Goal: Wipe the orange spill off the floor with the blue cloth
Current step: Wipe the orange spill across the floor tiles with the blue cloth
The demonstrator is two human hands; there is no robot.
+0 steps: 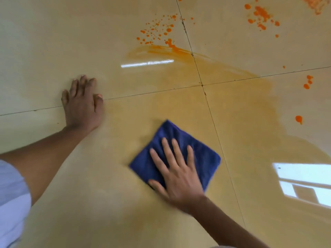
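Observation:
A folded blue cloth [179, 138] lies flat on the beige tiled floor [53, 42]. My right hand [176, 173] presses on the cloth with straight, spread fingers. A pale orange smear [232, 108] spreads over the tiles around and beyond the cloth. Bright orange droplets [157, 31] sit at the far centre, with more orange drops [261, 15] at the far right. My left hand [81, 102] rests flat on the floor to the left, fingers straight, apart from the cloth.
Dark grout lines cross at a tile joint [202, 85] just beyond the cloth. A few separate orange blobs [298, 119] lie at the right. A window reflection [304, 181] shines on the tiles at the lower right. My light sleeve [10, 199] fills the lower left corner.

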